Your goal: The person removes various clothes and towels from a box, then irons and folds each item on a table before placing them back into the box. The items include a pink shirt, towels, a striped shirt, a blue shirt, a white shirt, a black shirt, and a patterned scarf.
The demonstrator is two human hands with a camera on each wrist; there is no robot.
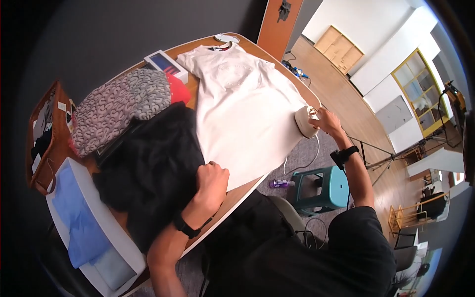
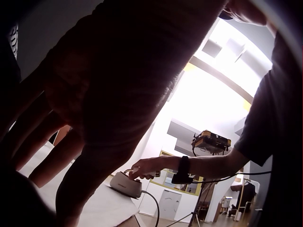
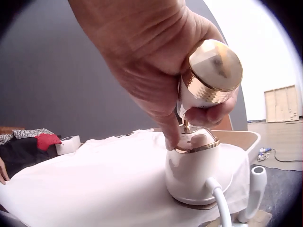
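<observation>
A white T-shirt (image 1: 242, 123) lies spread over the table, its neckline at the far end. My right hand (image 1: 328, 122) grips the handle of a white and gold iron (image 1: 304, 123), which sits on the shirt's right edge. In the right wrist view my right hand (image 3: 156, 61) curls round the handle above the iron's body (image 3: 191, 172). Near the hem, at the table's front edge, is my left hand (image 1: 213, 183), beside black cloth (image 1: 153, 163). Its fingers (image 2: 54, 163) reach down towards the shirt in the left wrist view; whether the fingertips touch it is dark and unclear.
At the left stand a brown basket (image 1: 48, 171) and a white box (image 1: 111, 230) with blue cloth. A patterned bundle (image 1: 121, 101) and a small white box (image 1: 180, 73) lie behind the black cloth. A teal stool (image 1: 336, 188) and purple bottle (image 1: 281, 183) are below the right side.
</observation>
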